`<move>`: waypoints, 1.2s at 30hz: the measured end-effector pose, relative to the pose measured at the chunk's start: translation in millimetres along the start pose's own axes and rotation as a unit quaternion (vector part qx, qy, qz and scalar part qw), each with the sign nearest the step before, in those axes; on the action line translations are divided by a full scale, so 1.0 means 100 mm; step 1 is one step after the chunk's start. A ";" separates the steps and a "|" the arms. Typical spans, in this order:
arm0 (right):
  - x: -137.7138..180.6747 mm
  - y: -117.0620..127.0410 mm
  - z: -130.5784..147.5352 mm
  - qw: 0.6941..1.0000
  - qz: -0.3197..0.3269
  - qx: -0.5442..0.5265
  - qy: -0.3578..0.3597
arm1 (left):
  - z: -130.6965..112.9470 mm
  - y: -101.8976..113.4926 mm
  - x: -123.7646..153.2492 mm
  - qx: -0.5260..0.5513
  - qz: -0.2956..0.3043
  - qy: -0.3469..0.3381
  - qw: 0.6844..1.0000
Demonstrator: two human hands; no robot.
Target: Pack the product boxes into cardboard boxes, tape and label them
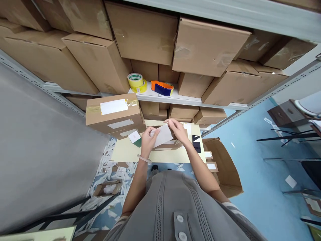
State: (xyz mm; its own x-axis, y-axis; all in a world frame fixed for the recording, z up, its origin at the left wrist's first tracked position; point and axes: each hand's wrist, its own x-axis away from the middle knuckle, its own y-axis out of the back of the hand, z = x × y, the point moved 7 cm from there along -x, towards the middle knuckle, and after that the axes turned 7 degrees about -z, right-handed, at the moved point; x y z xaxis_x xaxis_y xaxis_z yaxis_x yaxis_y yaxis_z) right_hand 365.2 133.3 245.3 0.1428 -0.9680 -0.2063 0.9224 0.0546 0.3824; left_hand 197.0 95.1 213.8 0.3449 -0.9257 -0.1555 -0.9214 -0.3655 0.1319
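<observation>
- Paper [162, 135]: white sheet grasped between the fingers of your left hand [148, 142] and your right hand [178, 131].
- Carton [165, 146]: on the surface [122, 153], beneath your fingers.
- Phone [196, 144]: right of your right fingers.

hands [147, 141] close together, fingers [173, 125] curled, arms [203, 171] stretched forward

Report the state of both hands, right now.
Left hand: closed, holding the white sheet.
Right hand: curled at the sheet's upper right corner; whether it grips cannot be told.
</observation>
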 end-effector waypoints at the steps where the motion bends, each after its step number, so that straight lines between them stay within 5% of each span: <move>1: 0.01 -0.03 0.05 1.000 0.014 0.003 0.002 | -0.01 -0.03 0.02 -0.003 0.013 -0.005 1.000; 8: 0.05 -0.13 -0.03 0.999 -0.019 0.034 -0.018 | -0.18 -0.17 0.08 -0.043 0.039 -0.066 0.996; 11: 0.04 0.03 -0.14 0.994 -0.095 0.040 -0.047 | -0.19 -0.08 0.07 -0.031 -0.023 -0.079 0.996; 15: 0.06 0.55 -0.34 0.962 -0.249 0.074 -0.079 | -0.15 0.35 0.00 -0.020 -0.176 -0.077 0.981; 18: 0.04 0.74 -0.47 0.954 -0.266 0.121 -0.065 | -0.09 0.52 -0.12 -0.038 -0.203 -0.067 0.976; 21: 0.01 0.57 -0.57 0.964 -0.195 0.177 -0.044 | -0.06 0.36 -0.24 -0.045 -0.161 -0.091 0.982; 26: 0.02 0.07 -0.76 0.973 -0.076 0.216 -0.040 | -0.06 -0.29 -0.35 -0.118 -0.048 -0.177 0.976; 30: 0.04 0.03 -0.85 0.978 -0.080 0.177 -0.074 | -0.04 -0.62 -0.31 -0.144 0.035 -0.228 0.962; 36: -0.04 0.10 -0.83 0.981 -0.112 0.122 -0.104 | 0.22 -0.67 -0.21 -0.193 0.042 -0.201 0.960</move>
State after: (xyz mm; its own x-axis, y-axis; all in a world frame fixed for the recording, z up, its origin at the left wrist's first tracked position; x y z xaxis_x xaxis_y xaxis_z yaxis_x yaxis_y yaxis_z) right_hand 404.1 157.8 175.0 -0.1528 -0.9794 -0.1318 0.8049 -0.2007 0.5585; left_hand 248.0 141.0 187.0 0.1040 -0.8697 -0.4825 -0.7813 -0.3716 0.5015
